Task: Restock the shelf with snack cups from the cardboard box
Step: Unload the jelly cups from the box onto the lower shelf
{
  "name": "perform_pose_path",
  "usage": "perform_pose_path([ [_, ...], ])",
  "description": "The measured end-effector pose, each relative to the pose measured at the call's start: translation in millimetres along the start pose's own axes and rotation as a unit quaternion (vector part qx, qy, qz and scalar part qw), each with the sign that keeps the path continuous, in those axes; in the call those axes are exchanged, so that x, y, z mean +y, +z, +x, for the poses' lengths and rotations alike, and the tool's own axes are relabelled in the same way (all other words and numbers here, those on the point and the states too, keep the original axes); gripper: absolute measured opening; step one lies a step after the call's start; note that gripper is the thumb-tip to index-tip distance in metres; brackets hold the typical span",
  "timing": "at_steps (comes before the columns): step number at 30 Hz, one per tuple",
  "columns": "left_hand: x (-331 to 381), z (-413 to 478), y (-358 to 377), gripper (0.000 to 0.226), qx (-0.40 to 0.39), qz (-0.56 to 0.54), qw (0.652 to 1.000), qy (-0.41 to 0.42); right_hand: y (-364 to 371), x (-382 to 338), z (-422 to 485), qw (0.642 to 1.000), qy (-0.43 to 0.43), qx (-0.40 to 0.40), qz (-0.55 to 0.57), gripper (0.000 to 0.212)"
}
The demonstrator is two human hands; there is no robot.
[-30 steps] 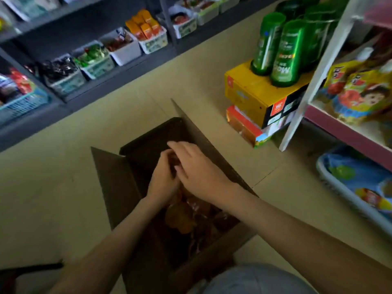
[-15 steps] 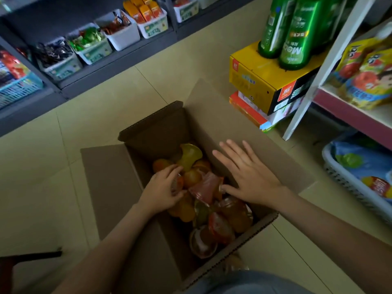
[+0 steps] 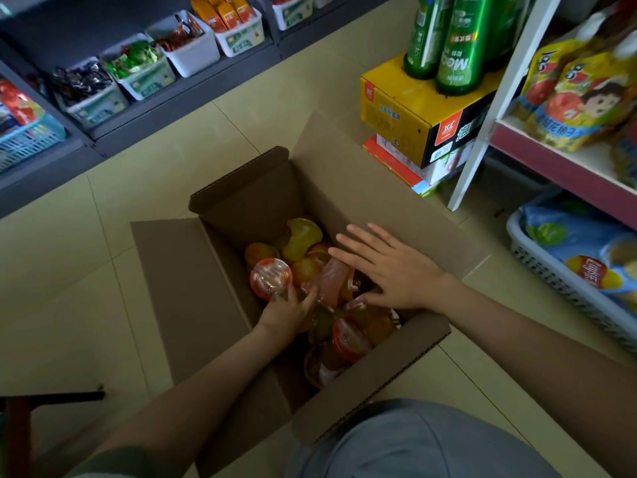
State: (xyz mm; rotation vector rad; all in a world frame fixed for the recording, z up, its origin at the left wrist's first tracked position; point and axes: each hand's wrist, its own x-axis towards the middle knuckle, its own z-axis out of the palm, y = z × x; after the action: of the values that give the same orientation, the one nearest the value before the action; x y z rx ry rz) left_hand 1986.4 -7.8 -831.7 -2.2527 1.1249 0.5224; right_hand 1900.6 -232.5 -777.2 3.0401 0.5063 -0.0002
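- Cardboard box (image 3: 193, 288), flaps open, full of cups (image 3: 348, 336).
- Left hand (image 3: 286, 312) grips 1 red-lidded cup (image 3: 270, 278).
- Right hand (image 3: 393, 270) flat, fingers spread, over cups.

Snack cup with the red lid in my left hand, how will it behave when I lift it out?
Probably light: the left hand alone holds the snack cup up. Its glossy plastic looks stiff but may be slippery. It is round, so on its side it would likely roll.
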Motion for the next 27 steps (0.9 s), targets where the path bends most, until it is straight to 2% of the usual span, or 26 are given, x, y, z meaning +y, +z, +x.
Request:
perform_pose_path([
  [4, -1.9, 3.6, -6.0, 0.068, 0.057, -0.024, 0.998, 0.014, -0.1, 1.7, 0.6, 0.999, 0.0, 0.004, 0.033, 0.088],
  [8, -4.6, 3.4, -21.6, 0.062, 0.05, -0.117, 0.991, -0.045, -6.6, 2.4, 2.7, 0.99, 0.017, 0.006, 0.141, 0.08],
  [11, -22.4, -2.1, -40.3, 0.059, 0.06, -0.269, 0.954, -0.117, -23.8, 0.7, 8.0, 0.947, 0.098, -0.02, 0.305, 0.064],
  [15, -44.2, -16.9, -92.3, 0.067, 0.132, -0.403, 0.889, -0.173, -45.9, -0.4, 22.9, 0.873, 0.202, -0.029, 0.444, 0.037],
  [16, -47.8, -21.4, -109.1, 0.069, 0.151, -0.437, 0.868, -0.18, -50.1, -1.7, 26.6, 0.843, 0.227, -0.025, 0.488, 0.032],
  [18, -55.5, -29.6, -140.4, 0.067, 0.199, -0.506, 0.821, -0.172, -56.1, -3.9, 34.9, 0.759, 0.277, -0.006, 0.59, 0.028],
  [20, -62.7, -37.8, -169.9, 0.06, 0.252, -0.556, 0.778, -0.15, -67.2, 0.0, 41.6, 0.676, 0.321, 0.002, 0.663, 0.042],
  [21, -65.8, -41.1, -183.1, 0.056, 0.282, -0.568, 0.759, -0.146, -74.5, 2.7, 43.7, 0.647, 0.326, -0.014, 0.689, 0.053],
  [23, -67.6, -47.6, -207.3, 0.046, 0.334, -0.597, 0.715, -0.147, -93.3, 6.6, 46.4, 0.581, 0.298, -0.045, 0.756, 0.068],
  [24, -67.3, -49.5, -218.2, 0.042, 0.342, -0.636, 0.68, -0.126, -104.4, 8.0, 47.0, 0.533, 0.277, -0.032, 0.799, 0.068],
  [26, -63.9, -54.5, -240.2, 0.035, 0.323, -0.717, 0.616, -0.054, -125.5, 12.1, 47.7, 0.428, 0.242, 0.054, 0.869, 0.056],
  [27, -62.9, -57.1, -250.6, 0.036, 0.311, -0.732, 0.605, -0.016, -135.2, 15.0, 46.8, 0.387, 0.229, 0.104, 0.887, 0.046],
])
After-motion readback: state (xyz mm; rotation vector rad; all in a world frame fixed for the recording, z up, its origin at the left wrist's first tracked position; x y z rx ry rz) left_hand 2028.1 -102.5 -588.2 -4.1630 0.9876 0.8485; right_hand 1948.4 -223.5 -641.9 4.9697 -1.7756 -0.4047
